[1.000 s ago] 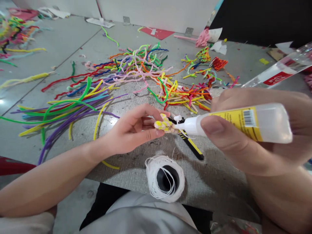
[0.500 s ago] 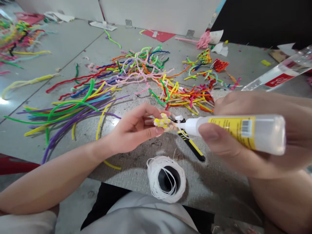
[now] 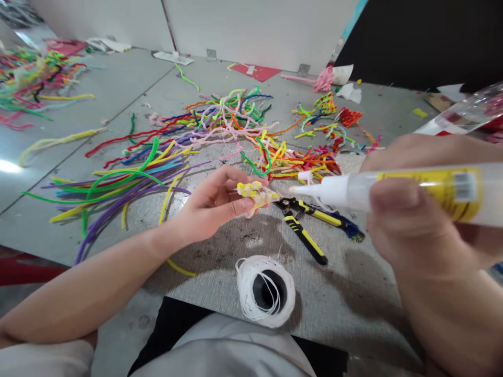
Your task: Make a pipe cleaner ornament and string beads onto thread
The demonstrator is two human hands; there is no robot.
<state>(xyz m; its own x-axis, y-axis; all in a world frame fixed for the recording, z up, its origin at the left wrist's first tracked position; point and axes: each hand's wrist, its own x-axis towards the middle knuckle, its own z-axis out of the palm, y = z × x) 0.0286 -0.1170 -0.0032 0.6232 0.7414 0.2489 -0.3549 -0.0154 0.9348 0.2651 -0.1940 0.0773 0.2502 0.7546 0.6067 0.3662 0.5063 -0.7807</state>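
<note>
Your left hand [image 3: 212, 209] pinches yellow-and-white piece [image 3: 256, 196] above worktop [image 3: 216, 256], inward of near edge; right hand [image 3: 424, 235] grips squeeze bottle [image 3: 436, 186], nozzle [image 3: 334, 191] apart from piece. Shaping looks done; what's left, unclear (detail too small).

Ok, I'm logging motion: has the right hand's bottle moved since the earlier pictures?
Yes: judged against the pliers, the bottle has shifted rightward, leaving its nozzle clear of the yellow-white piece.

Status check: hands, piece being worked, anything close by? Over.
Left hand pinching yellow-and-white piece. Right hand gripping squeeze bottle, nozzle not touching piece. Pliers, string spool nearby.
</note>
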